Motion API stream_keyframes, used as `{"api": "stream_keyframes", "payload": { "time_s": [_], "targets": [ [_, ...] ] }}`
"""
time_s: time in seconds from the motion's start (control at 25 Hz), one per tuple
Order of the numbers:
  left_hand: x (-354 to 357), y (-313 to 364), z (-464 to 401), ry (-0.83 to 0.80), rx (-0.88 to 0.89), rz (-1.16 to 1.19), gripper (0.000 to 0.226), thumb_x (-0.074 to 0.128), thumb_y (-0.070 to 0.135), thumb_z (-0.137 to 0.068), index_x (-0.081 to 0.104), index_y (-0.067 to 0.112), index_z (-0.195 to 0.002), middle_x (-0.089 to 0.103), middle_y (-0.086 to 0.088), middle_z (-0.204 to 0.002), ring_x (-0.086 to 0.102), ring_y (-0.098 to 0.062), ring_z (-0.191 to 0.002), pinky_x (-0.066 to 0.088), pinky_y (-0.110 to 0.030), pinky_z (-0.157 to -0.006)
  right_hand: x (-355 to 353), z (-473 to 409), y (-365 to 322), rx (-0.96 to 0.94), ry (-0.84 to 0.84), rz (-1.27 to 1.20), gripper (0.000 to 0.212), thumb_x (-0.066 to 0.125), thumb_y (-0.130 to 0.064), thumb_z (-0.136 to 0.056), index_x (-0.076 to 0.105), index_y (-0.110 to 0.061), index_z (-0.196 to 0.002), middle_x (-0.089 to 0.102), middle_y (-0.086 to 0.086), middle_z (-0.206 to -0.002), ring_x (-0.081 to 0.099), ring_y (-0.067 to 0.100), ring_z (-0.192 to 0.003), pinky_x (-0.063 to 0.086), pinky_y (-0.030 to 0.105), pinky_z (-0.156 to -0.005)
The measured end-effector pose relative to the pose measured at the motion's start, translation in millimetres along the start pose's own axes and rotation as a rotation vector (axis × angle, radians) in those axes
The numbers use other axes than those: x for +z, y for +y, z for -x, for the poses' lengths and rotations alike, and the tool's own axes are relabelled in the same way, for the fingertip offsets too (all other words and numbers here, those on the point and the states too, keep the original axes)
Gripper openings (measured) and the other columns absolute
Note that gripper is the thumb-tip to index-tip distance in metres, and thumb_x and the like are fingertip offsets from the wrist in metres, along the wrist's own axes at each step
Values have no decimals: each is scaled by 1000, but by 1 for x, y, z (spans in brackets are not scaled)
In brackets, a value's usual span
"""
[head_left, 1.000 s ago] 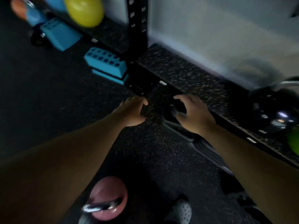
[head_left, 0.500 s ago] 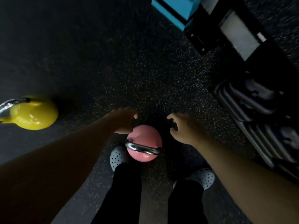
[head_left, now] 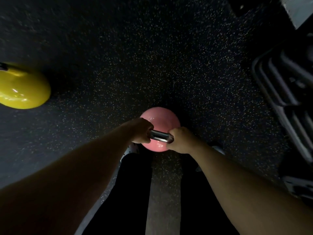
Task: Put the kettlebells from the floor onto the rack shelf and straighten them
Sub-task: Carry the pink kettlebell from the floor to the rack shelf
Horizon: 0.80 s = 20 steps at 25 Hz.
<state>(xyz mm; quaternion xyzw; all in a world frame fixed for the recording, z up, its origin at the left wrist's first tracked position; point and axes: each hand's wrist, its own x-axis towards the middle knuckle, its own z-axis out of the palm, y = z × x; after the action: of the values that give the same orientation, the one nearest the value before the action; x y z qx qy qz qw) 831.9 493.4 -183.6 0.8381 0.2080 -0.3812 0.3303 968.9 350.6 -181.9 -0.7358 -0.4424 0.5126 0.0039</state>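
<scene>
A pink kettlebell point(head_left: 161, 118) with a shiny steel handle sits on the dark speckled floor just in front of my feet. My left hand point(head_left: 142, 131) is closed around the left end of its handle. My right hand point(head_left: 179, 139) is closed around the right end, and the bare middle of the handle shows between them. A yellow kettlebell point(head_left: 22, 89) stands on the floor at the far left, partly cut off by the frame edge. The rack shelf is out of view.
Dark stacked equipment with ribbed edges point(head_left: 288, 92) lies along the right side. A pale panel of the rack base point(head_left: 299, 11) shows in the top right corner. My legs and light shoes point(head_left: 130, 150) are directly below the pink kettlebell.
My view swung down from the rack to the floor. Both hands, open above the pink kettlebell half a second ago, have closed on its handle.
</scene>
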Motion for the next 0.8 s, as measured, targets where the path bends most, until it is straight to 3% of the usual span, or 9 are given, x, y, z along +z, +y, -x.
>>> {"api": "stream_keyframes", "payload": {
  "time_s": [0.16, 0.28, 0.44, 0.56, 0.8],
  "targets": [
    [-17, 22, 15, 63, 4, 72, 6, 67, 31, -71, 61, 31, -73, 54, 12, -62, 57, -10, -61, 42, -25, -50, -29, 24, -5, 32, 85, -70, 22, 72, -28, -68, 54, -19, -60, 53, -8, -58, 55, 14, -55, 30, 19, -42],
    [-53, 57, 27, 113, 61, 42, 17, 65, 35, -68, 68, 24, -82, 64, 5, -65, 62, -15, -62, 52, -28, -55, -65, 61, -2, 63, 146, -180, 20, 69, -30, -65, 57, -15, -60, 54, -5, -56, 55, 15, -52, 38, 24, -42],
    [-117, 116, 32, 157, 185, -148, 32, 59, 46, -66, 68, 23, -87, 70, -1, -79, 66, -21, -73, 41, -26, -57, -116, 111, 7, 125, 258, -218, 27, 68, -38, -67, 67, -14, -77, 68, 0, -66, 68, 20, -62, 53, 30, -50],
    [-180, 173, 32, 202, 317, -292, 35, 55, 48, -66, 68, 22, -86, 72, -4, -83, 67, -24, -77, 43, -27, -61, -165, 149, 18, 183, 448, -172, 24, 67, -40, -65, 67, -18, -74, 57, -6, -55, 59, 13, -53, 35, 16, -39],
    [-313, 293, 6, 361, 528, -497, 27, 61, 43, -71, 69, 20, -83, 72, -2, -77, 68, -21, -71, 46, -23, -59, -295, 198, 58, 243, 788, -132, 18, 54, -44, -61, 52, -26, -64, 57, -3, -59, 62, 22, -61, 37, 22, -49]
  ]
}}
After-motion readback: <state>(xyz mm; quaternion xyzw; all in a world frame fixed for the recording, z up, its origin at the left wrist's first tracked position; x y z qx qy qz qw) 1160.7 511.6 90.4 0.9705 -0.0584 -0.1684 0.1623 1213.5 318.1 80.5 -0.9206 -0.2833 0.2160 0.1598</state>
